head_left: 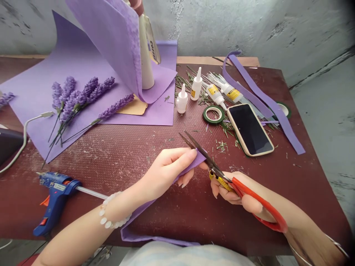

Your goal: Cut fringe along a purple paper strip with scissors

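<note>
My left hand (169, 168) pinches a purple paper strip (200, 158) near its end; the rest of the strip runs under my wrist to the table's front edge. My right hand (235, 192) grips scissors (215, 168) with a red handle and dark blades. The blades are parted a little at the strip's end, just beyond my left fingertips. Something yellow with dark marks, like a measuring tape (223, 183), shows beneath the scissors by my right fingers. Whether that hand holds it too, I cannot tell.
At left lie purple flower stems (79, 96) on purple sheets (133, 120) and a blue glue gun (55, 199). Behind stands a white bottle (146, 70). To the right are small glue bottles (196, 87), green tape (213, 115), a phone (251, 129), purple strips (280, 114) and green clippings (222, 146).
</note>
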Action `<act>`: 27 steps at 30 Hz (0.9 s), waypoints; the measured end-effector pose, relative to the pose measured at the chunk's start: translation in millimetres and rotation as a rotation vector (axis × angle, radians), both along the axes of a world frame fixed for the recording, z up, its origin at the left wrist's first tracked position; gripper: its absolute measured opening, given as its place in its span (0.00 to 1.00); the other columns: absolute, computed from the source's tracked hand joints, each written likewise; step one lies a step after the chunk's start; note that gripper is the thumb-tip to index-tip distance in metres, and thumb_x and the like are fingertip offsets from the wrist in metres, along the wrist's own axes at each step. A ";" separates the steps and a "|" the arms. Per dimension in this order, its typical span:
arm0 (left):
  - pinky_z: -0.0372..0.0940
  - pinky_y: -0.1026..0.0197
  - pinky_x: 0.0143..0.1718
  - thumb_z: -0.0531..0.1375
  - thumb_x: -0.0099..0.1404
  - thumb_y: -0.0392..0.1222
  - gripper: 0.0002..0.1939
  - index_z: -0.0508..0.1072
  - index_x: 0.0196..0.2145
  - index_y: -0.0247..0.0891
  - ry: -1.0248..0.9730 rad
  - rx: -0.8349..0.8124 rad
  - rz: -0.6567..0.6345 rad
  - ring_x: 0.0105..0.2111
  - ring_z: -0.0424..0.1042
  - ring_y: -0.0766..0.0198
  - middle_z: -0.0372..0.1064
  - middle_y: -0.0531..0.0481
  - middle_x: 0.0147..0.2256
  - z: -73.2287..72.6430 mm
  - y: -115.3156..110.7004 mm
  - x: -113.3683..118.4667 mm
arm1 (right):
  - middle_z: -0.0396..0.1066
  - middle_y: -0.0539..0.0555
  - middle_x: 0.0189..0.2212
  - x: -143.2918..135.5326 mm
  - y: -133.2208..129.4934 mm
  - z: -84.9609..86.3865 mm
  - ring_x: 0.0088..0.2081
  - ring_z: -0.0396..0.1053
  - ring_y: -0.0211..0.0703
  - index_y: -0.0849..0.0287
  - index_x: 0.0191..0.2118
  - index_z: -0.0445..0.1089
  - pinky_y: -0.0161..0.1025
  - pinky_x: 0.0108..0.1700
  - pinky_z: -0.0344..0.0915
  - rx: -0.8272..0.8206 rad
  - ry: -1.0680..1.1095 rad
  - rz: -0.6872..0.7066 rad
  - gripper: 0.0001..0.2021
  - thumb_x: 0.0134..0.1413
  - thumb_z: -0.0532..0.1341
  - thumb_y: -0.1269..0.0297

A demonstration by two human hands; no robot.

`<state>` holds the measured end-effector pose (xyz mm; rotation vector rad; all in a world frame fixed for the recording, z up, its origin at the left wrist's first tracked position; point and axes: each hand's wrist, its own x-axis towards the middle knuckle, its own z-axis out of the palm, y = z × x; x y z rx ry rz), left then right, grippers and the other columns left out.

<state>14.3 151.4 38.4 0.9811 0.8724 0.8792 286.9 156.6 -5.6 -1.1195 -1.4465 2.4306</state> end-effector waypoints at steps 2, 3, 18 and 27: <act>0.53 0.65 0.23 0.59 0.78 0.53 0.22 0.81 0.35 0.35 0.001 0.027 -0.016 0.19 0.57 0.72 0.59 0.57 0.19 -0.2 -0.9 -0.8 | 0.55 0.42 0.22 -2.8 4.6 7.2 0.23 0.48 0.36 0.54 0.41 0.72 0.37 0.24 0.44 0.068 -0.055 0.036 0.28 0.42 0.77 0.41; 0.53 0.65 0.23 0.59 0.78 0.53 0.21 0.80 0.35 0.35 0.008 0.044 -0.021 0.19 0.57 0.72 0.59 0.58 0.19 -0.3 -1.7 -1.4 | 0.57 0.42 0.23 -5.0 7.2 13.0 0.24 0.52 0.37 0.54 0.42 0.72 0.37 0.25 0.48 0.129 -0.090 0.071 0.27 0.39 0.79 0.47; 0.59 0.65 0.29 0.56 0.79 0.45 0.11 0.69 0.38 0.39 0.330 0.221 0.178 0.23 0.62 0.72 0.64 0.60 0.24 -8.4 -0.1 0.9 | 0.62 0.48 0.35 -21.8 15.7 43.0 0.30 0.62 0.45 0.50 0.36 0.56 0.43 0.31 0.62 0.967 -0.746 0.169 0.30 0.42 0.78 0.50; 0.53 0.65 0.26 0.59 0.78 0.47 0.11 0.73 0.40 0.38 0.253 0.142 0.099 0.22 0.54 0.73 0.57 0.61 0.24 -7.4 0.9 1.8 | 0.63 0.49 0.36 -21.1 14.6 32.9 0.30 0.63 0.46 0.50 0.41 0.57 0.41 0.29 0.61 1.165 -0.637 0.147 0.28 0.47 0.76 0.48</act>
